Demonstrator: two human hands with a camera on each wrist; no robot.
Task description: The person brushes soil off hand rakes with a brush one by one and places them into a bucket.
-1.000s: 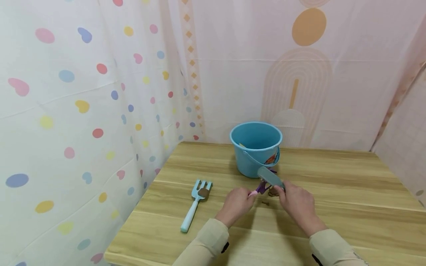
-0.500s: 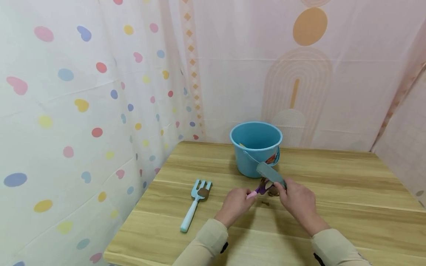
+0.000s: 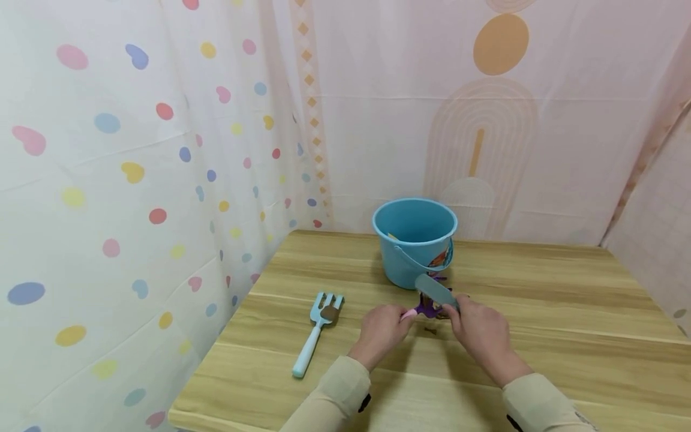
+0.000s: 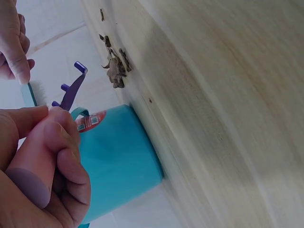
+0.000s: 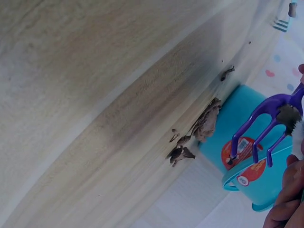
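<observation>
My left hand (image 3: 380, 333) grips the pink handle (image 4: 35, 159) of a small purple hand rake (image 5: 278, 101), held over the table with its tines pointing away from the palm. A brown, mud-like clump (image 5: 289, 115) sticks to the rake's head. In my right hand (image 3: 482, 333) is a brush with a grey-blue back (image 3: 436, 291) and white bristles (image 5: 298, 137). The brush overlaps the rake in the head view, and in the right wrist view its bristles are right at the brown clump. Brown crumbled bits (image 4: 115, 71) lie on the table below.
Just behind my hands a blue bucket (image 3: 402, 264) stands upright, its handle hanging down in front. To the left, a light blue toy fork (image 3: 308, 353) lies on the wooden table (image 3: 243, 384), with a brown lump (image 3: 330, 312) at its tines. Curtains hang behind and beside the table.
The brush has risen slightly and come back down over the rake. The rake has turned a little in my left hand, and its tines show differently. Bucket and fork stay put.
</observation>
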